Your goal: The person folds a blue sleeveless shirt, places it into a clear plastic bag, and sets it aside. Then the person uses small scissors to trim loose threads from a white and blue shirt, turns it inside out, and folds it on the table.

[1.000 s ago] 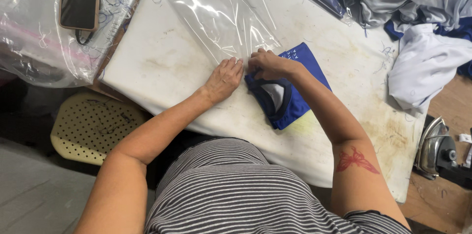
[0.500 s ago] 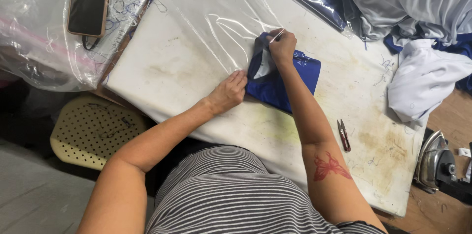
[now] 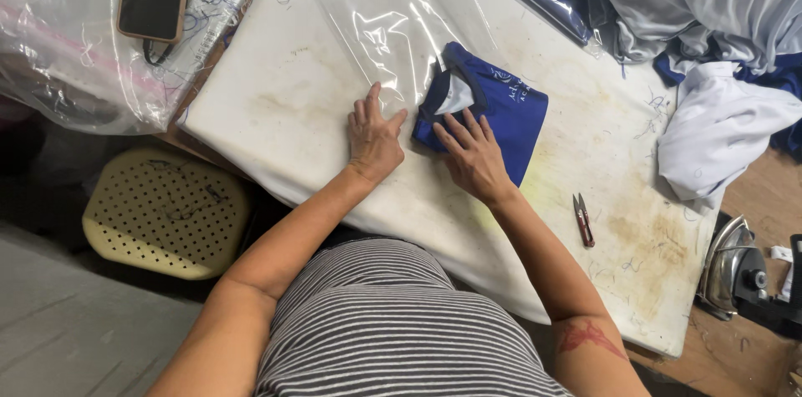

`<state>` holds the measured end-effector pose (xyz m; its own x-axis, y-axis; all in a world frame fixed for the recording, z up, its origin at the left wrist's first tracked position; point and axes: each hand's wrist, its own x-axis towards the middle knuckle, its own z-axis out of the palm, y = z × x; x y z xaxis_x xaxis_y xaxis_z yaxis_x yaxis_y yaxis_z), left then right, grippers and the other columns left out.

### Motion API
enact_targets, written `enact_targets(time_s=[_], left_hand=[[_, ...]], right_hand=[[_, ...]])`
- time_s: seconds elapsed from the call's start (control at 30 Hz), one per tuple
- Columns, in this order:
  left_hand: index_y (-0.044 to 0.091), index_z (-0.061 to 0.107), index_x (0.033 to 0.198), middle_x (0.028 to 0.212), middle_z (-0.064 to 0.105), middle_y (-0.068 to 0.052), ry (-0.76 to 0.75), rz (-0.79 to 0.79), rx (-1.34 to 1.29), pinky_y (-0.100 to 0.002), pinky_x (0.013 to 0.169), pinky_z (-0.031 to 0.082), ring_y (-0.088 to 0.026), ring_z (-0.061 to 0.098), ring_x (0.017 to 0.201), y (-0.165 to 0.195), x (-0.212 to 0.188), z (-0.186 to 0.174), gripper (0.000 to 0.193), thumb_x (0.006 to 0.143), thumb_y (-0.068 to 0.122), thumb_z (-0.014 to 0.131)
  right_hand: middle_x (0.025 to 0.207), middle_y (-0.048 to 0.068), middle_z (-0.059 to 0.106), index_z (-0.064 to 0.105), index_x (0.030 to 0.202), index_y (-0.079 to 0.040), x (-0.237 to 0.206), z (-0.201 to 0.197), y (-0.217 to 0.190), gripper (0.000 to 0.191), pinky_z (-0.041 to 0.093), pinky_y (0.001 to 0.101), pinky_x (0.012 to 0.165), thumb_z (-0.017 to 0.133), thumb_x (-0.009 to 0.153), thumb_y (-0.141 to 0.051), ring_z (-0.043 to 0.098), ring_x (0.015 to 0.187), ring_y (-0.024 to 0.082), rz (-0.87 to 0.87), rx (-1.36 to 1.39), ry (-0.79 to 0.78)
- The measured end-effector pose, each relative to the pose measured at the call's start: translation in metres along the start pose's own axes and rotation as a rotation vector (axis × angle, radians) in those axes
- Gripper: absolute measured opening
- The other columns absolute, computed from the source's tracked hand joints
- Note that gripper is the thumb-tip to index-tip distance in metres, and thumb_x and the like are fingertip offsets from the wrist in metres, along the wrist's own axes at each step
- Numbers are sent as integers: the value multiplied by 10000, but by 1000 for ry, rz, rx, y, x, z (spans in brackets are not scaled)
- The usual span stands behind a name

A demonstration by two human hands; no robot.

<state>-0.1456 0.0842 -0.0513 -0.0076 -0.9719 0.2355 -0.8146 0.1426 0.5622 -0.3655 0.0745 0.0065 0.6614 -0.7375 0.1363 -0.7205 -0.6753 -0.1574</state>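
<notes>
One folded blue shirt (image 3: 493,109), white collar showing.

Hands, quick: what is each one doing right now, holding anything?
Left hand: open, flat on the clear bag's edge, gripping nothing.
Right hand: open, fingers spread flat on the folded blue shirt, gripping nothing.

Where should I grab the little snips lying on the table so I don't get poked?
Probably by the dark handle end of the snips, the end nearer the person, coming from above. They lie flat on the white table, apart from the right hand, and the thinner end looks like the blades.
</notes>
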Motion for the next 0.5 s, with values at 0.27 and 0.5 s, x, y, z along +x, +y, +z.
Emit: enact_targets(time_s=[0.27,0.5], left_hand=[[-100,503,1415,1577,342,-215,-36,117,169,-465,958,440,-368,476,1204,2,-1,-3,730,725,38,701],[-134,428,1438,1540,284,-252,43,45,79,-493,995,467,-408,482,1217,8,2,-18,908,597,-16,749]], right_hand=[[1535,184,499,529,1504,-132,39,46,11,602,377,661,1093,602,908,-104,427,1392,502,-14,-175,-16],[1520,177,487,618,1368,-119,113,23,-22,480,377,669,1034,669,895,-179,390,1377,495,-9,-40,-50]])
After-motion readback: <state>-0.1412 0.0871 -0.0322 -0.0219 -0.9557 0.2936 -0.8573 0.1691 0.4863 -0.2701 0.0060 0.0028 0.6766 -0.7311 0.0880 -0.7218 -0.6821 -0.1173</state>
